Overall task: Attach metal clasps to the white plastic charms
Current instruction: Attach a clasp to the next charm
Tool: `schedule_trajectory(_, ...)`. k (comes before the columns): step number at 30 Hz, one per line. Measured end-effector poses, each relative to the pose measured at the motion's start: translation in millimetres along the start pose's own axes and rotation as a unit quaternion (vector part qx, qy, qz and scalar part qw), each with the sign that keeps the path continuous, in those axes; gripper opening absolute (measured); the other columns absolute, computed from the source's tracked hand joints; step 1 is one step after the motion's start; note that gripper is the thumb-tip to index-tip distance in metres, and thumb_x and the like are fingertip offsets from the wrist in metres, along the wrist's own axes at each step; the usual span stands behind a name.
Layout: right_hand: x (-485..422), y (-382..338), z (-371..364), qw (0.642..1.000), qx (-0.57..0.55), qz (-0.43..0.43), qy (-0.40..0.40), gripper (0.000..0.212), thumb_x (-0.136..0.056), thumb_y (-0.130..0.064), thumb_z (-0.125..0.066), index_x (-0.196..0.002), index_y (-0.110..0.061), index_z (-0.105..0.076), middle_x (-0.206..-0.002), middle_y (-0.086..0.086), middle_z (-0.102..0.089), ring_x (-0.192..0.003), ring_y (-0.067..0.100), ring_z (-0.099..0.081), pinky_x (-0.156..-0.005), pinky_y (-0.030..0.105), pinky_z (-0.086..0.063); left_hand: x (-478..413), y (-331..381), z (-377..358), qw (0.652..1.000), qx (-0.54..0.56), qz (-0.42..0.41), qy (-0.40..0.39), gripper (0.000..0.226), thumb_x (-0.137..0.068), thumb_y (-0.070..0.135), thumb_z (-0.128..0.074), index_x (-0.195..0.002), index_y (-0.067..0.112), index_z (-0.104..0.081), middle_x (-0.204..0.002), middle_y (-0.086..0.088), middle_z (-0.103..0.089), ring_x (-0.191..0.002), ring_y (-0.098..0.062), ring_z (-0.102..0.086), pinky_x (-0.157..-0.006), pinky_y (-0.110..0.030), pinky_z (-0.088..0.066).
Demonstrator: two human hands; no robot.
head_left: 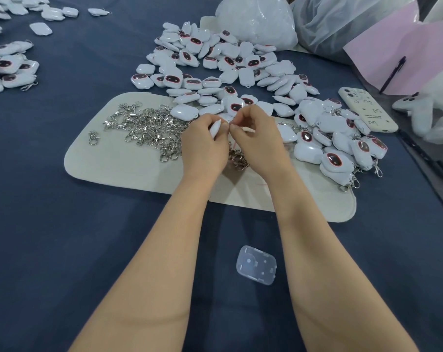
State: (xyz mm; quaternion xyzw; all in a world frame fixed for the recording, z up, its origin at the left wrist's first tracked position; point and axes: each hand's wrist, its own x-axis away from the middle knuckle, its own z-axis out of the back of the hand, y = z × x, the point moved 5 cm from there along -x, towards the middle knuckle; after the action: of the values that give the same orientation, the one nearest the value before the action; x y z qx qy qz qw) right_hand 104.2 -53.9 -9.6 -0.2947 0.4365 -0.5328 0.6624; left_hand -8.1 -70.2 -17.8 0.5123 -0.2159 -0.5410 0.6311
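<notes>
Small assembly workshop, hand piecework. Table [50,199] under blue cloth, bulk heaps of white charms [228,64], loose pile of metal clasps [144,128] on felt mat [118,163], plastic stock bags [258,19] behind.

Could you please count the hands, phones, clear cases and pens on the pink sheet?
Hands: 2 (left hand, right hand)
Phone: 1
Clear case: 1
Pen: 1
Total: 5
</notes>
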Motion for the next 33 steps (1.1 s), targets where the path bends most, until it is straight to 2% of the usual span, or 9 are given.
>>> schedule_trajectory(2,1.5,-1.0,-1.6,1.0,0.002,0.015,-0.001,0.009,-0.088,-0.005,-0.055,-0.089,-0.013,-0.051,-0.08,-0.007,-0.055,-0.077,0.011,-0.053,-0.076,0.028,-0.046,0.3,-0.9,0.4,1.0,0.004,0.006,-0.002,0.012,-0.092,0.015,-0.056,-0.093,0.01,-0.067,-0.079,0.006,-0.058,-0.074,-0.013,-0.052,-0.06,-0.017,-0.031)
schedule_trajectory(5,3.3,-3.0,-1.7,0.999,0.02,0.039,0.003,0.008,-0.089,-0.006,-0.055,-0.089,-0.014,-0.051,-0.072,-0.013,-0.053,-0.064,0.001,-0.049,-0.064,0.012,-0.036,0.2,-1.4,2.0,1.0,0.005,0.012,0.0,0.011,-0.091,0.015,-0.056,-0.091,0.012,-0.067,-0.076,0.007,-0.057,-0.073,-0.013,-0.052,-0.06,-0.016,-0.031)
schedule_trajectory(13,4.5,-2.7,-5.1,0.999,0.03,0.033,0.02,0.006,-0.09,-0.007,-0.056,-0.095,-0.007,-0.058,-0.079,-0.009,-0.059,-0.074,0.008,-0.058,-0.073,0.019,-0.046,0.9,-0.2,4.2,1.0,-0.02,0.001,0.02,0.012,-0.091,0.013,-0.055,-0.094,0.009,-0.066,-0.079,0.004,-0.057,-0.073,-0.014,-0.048,-0.06,-0.015,-0.028)
schedule_trajectory(19,3.4,-3.0,-5.6,0.997,0.056,0.055,0.022,0.004,-0.091,-0.005,-0.05,-0.094,-0.006,-0.053,-0.078,-0.007,-0.054,-0.069,0.005,-0.05,-0.064,0.007,-0.038,0.4,0.2,3.1,1.0,-0.004,0.012,0.01,0.012,-0.091,0.014,-0.056,-0.091,0.008,-0.067,-0.078,0.003,-0.059,-0.072,-0.015,-0.051,-0.059,-0.018,-0.031)
schedule_trajectory(25,5.3,-6.3,-5.8,0.993,0.089,0.078,0.027,0.007,-0.094,-0.003,-0.045,-0.098,-0.001,-0.051,-0.092,0.009,-0.06,-0.082,0.023,-0.055,-0.075,0.034,-0.042,-3.3,-4.4,-0.9,0.992,0.087,0.072,-0.051,0.012,-0.089,0.017,-0.061,-0.078,0.015,-0.065,-0.064,0.007,-0.056,-0.062,-0.014,-0.049,-0.059,-0.024,-0.037)
schedule_trajectory(27,5.4,-5.1,-2.7,0.992,0.095,0.072,0.043,0.008,-0.094,-0.003,-0.045,-0.099,-0.001,-0.05,-0.089,0.007,-0.057,-0.082,0.022,-0.053,-0.076,0.035,-0.041,-3.0,-5.8,-2.5,0.989,0.101,0.088,-0.067,0.01,-0.086,0.024,-0.065,-0.08,0.017,-0.062,-0.067,0.005,-0.059,-0.063,-0.014,-0.053,-0.062,-0.026,-0.043)
schedule_trajectory(29,4.8,-2.8,1.4,0.992,0.093,0.061,0.054,0.008,-0.094,-0.002,-0.044,-0.099,-0.001,-0.05,-0.089,0.007,-0.055,-0.082,0.026,-0.055,-0.075,0.035,-0.042,-1.4,-9.0,-5.4,0.981,0.113,0.132,-0.084,0.031,-0.08,0.036,-0.07,-0.097,0.015,-0.053,-0.084,-0.002,-0.063,-0.072,-0.019,-0.059,-0.069,-0.033,-0.05)
schedule_trajectory(31,4.0,0.2,3.7,0.993,0.095,0.047,0.054,0.005,-0.095,-0.003,-0.043,-0.097,-0.005,-0.047,-0.089,0.009,-0.056,-0.082,0.028,-0.056,-0.073,0.035,-0.043,0.3,-12.4,-8.7,0.967,0.147,0.182,-0.104,0.046,-0.078,0.038,-0.069,-0.107,0.014,-0.042,-0.089,-0.003,-0.059,-0.07,-0.016,-0.06,-0.065,-0.034,-0.053)
schedule_trajectory(33,3.3,2.7,5.1,0.993,0.099,0.036,0.056,0.005,-0.095,-0.005,-0.043,-0.095,-0.01,-0.044,-0.088,0.009,-0.056,-0.08,0.025,-0.054,-0.07,0.031,-0.04,0.9,-10.5,-9.9,0.955,0.196,0.191,-0.119,0.034,-0.082,0.029,-0.061,-0.103,0.016,-0.038,-0.084,0.0,-0.055,-0.063,-0.011,-0.058,-0.065,-0.035,-0.056)
